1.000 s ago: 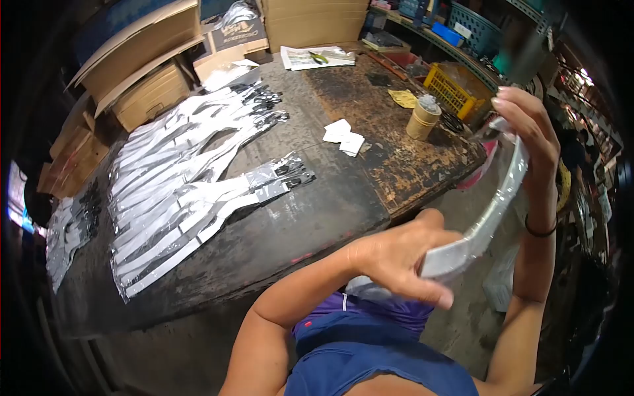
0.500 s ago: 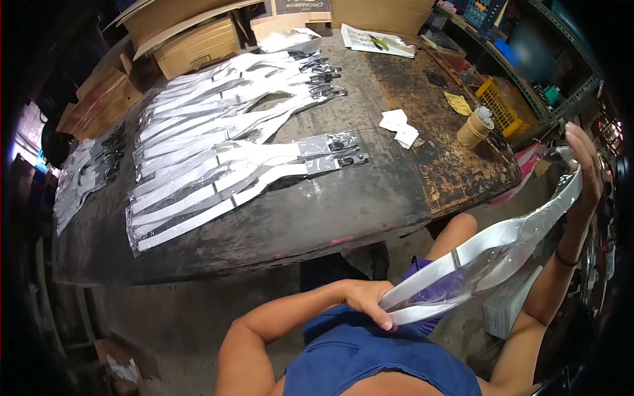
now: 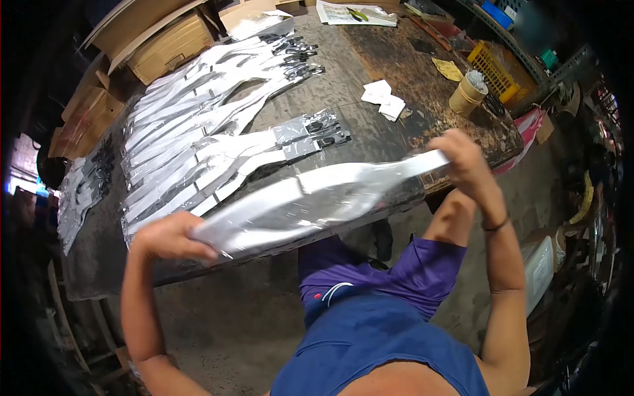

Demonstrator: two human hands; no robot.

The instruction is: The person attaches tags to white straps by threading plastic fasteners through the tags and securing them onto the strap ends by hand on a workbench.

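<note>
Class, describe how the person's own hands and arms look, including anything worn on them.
The left hand and the right hand wear no gloves, and no sleeve shows on either forearm. A thin, dark band circles the right wrist; the left wrist shows none. Blur hides whether there are rings.

White straps (image 3: 218,135) with grey bands – yellow basket (image 3: 494,71) – purple shorts (image 3: 383,274) – navy top (image 3: 376,336)

Dark worktable (image 3: 370,63), gray concrete floor (image 3: 224,330).

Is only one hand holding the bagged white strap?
No, the left hand grips one end of the strap and the right hand the other.
</note>
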